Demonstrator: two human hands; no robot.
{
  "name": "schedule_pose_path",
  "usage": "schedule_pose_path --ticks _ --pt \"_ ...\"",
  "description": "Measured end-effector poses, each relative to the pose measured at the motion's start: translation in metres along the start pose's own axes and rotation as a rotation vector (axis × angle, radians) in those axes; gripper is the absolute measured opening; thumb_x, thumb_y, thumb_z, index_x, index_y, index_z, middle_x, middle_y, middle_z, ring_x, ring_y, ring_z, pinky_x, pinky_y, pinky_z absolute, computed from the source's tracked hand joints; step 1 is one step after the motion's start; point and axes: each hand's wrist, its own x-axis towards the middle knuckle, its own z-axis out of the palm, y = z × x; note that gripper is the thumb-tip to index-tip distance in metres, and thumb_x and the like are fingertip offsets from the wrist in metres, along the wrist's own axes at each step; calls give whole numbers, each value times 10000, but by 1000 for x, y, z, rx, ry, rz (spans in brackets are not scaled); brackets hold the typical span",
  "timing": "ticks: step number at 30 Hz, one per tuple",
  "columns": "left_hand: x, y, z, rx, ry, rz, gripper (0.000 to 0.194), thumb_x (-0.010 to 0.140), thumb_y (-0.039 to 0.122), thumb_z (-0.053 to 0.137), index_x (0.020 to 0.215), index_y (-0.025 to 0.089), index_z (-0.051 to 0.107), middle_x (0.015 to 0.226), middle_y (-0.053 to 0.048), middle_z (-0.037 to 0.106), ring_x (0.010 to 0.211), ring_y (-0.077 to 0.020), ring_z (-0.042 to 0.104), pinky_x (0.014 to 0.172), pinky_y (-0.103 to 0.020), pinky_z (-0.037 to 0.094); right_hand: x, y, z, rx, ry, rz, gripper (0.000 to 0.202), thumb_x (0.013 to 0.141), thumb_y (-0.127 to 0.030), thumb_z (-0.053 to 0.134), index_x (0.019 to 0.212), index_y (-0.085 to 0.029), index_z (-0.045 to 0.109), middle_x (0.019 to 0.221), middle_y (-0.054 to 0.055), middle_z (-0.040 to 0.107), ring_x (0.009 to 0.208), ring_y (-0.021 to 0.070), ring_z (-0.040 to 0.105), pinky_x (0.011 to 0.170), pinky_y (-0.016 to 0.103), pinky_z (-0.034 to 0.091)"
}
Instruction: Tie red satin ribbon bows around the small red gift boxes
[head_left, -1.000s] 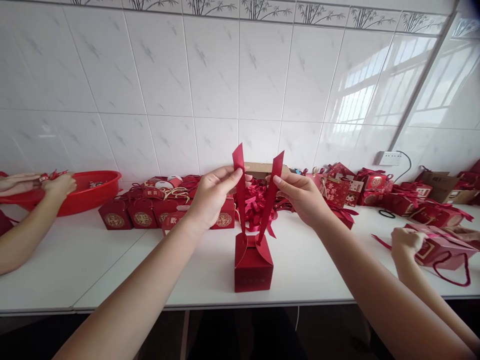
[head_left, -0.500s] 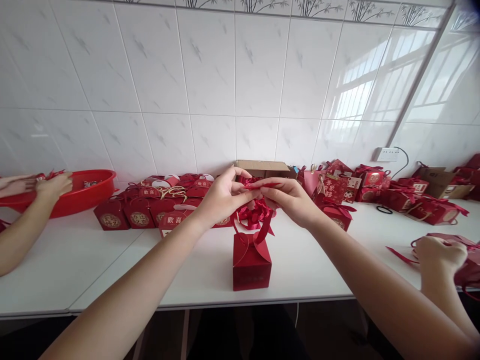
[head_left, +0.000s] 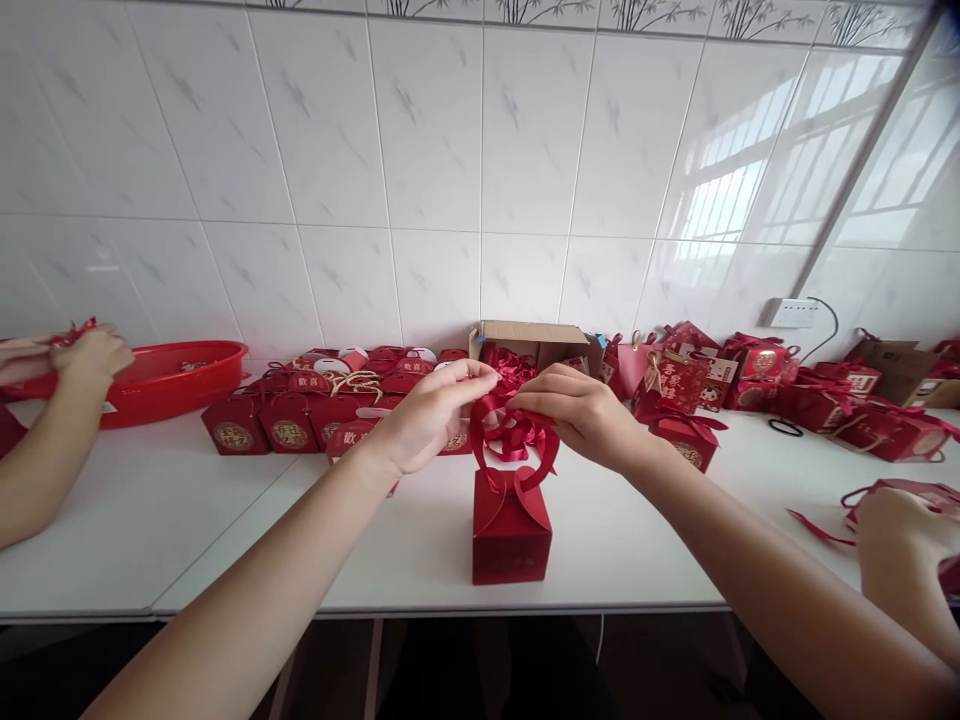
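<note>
A small red gift box (head_left: 511, 530) stands upright near the table's front edge, its curved top flaps folded together. Red ribbon (head_left: 541, 465) rises from both sides of its top to my hands. My left hand (head_left: 435, 410) pinches one ribbon end between thumb and fingertips, above and left of the box. Above and right of it, my right hand (head_left: 581, 410) has its fingers closed on the ribbon's other side. A gap separates the two hands. Behind the ribbon lies a loose heap of shiny red ribbon (head_left: 517, 440), partly hidden.
Rows of red gift boxes (head_left: 289, 430) stand at the left back, beside a red plastic basin (head_left: 180, 385). An open cardboard box (head_left: 529, 332) sits against the wall. More boxes (head_left: 889, 425) lie right. Co-workers' hands (head_left: 97, 355) work at the left and right edges.
My hands were close together with the ribbon between them; now they are apart, left hand lower, and the ribbon forms a wider loop. The view has turned slightly left.
</note>
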Motion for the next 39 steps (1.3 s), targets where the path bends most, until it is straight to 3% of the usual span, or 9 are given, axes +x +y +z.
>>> schedule_pose_path --ticks 3,6,10,13,19,23,28,34,39 --pt "0 -3 2 -11 -36 13 307 815 435 581 982 184 638 748 -32 611 675 -175 601 643 -326 498 1 -1 2 -73 32 -12 303 915 -148 435 1080 -217 680 984 90 694 856 210 596 767 385 518" --pt "-1 -8 6 231 114 165 397 830 436 569 1163 223 606 781 -43 653 745 -196 615 698 -318 477 -2 -4 8 6 104 63 315 912 -162 443 1140 -228 652 1066 90 675 951 210 613 815 382 521" --pt "-4 -13 5 582 361 472 449 776 372 647 1205 251 601 699 -5 643 660 -167 564 728 -271 419 -17 -15 12 89 319 333 273 904 -223 485 1099 -266 671 1072 59 676 972 204 629 810 349 523" --pt "-14 -22 -13 792 492 546 388 731 325 673 1110 254 645 591 40 542 577 -145 493 699 -242 393 -48 -22 6 68 459 636 199 886 -303 523 927 -243 708 915 51 696 825 210 647 711 332 506" --pt "-65 -86 -89 1129 570 327 256 772 319 565 1014 263 627 553 55 459 504 -137 432 610 -220 373 -164 -25 2 -25 350 1332 361 758 -537 572 668 -202 670 582 53 646 593 262 630 519 334 450" --pt "-85 -130 -115 1118 448 69 222 764 346 567 967 259 591 576 44 481 540 -162 504 614 -252 421 -210 -26 21 -24 202 1481 360 735 -535 552 749 -207 700 718 84 701 736 309 660 620 386 497" --pt "-69 -136 -80 919 455 135 242 754 377 606 957 245 588 1021 -82 613 992 -268 580 907 -388 429 -173 -27 37 -117 283 1276 429 792 -498 521 1080 -198 624 1163 142 605 999 311 601 705 409 502" --pt "-43 -124 -22 406 293 -62 266 744 393 642 919 217 546 1077 -80 580 1101 -259 551 926 -393 443 -107 -34 62 411 30 1172 334 860 -527 473 850 -210 579 780 46 630 717 198 599 575 290 438" --pt "-37 -132 -8 395 289 -95 297 730 339 655 958 223 504 1116 -70 552 1130 -254 523 920 -397 440 -102 -36 81 617 -56 1196 396 829 -584 495 737 -210 400 730 -33 476 537 94 466 497 239 372"
